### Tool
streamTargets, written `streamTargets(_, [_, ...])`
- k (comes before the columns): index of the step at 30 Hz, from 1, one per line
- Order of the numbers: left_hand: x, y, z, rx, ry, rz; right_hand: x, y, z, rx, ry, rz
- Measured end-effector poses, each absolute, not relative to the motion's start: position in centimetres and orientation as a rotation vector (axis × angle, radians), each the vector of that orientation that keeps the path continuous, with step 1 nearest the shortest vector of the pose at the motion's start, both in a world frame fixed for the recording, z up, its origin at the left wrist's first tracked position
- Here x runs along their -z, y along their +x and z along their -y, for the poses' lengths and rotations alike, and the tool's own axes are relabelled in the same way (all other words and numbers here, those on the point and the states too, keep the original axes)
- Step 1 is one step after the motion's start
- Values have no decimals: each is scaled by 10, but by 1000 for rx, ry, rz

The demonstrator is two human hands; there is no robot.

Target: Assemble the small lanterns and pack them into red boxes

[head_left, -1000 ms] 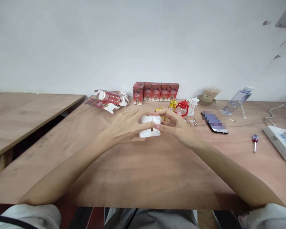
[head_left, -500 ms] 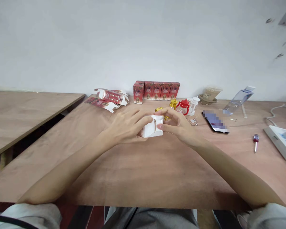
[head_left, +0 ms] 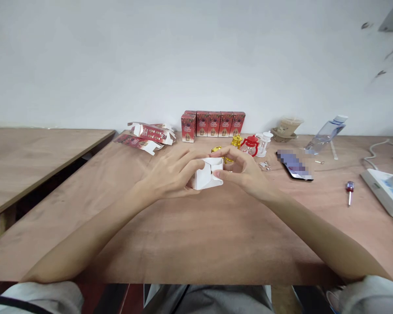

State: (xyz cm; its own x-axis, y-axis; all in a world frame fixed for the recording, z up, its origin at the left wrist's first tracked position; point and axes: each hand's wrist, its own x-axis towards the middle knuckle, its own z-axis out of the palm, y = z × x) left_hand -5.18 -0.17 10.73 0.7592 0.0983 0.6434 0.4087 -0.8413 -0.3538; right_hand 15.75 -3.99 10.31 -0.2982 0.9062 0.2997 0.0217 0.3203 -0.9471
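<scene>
Between both hands, above the middle of the table, is a small cardboard box (head_left: 205,178) with its white flaps toward me. My left hand (head_left: 172,174) is wrapped round the box's left side, fingers over the top and thumb below. At the right side, my right hand (head_left: 239,172) pinches the flaps, its thumb pressed on the white end. Just behind the right hand stand a gold lantern (head_left: 236,141), a red lantern (head_left: 249,145) and a white lantern (head_left: 264,144). Another gold piece (head_left: 216,149) is partly hidden by the fingers.
Several closed red boxes (head_left: 214,124) stand by the wall; flattened red cartons (head_left: 147,135) lie to their left. On the right are a phone (head_left: 294,165), a cup (head_left: 290,127), a tilted water bottle (head_left: 327,134), a screwdriver (head_left: 349,192) and a white power strip (head_left: 384,189).
The flaps on the box's white end have come closer together, and the dark gap between them has narrowed. Both hands keep their hold; the view has shifted slightly.
</scene>
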Motion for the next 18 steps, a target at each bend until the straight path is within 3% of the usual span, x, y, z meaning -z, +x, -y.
streamTargets(18, [-108,-50,8,719,-2385,360,-99,156,40,-1163,-894,1603])
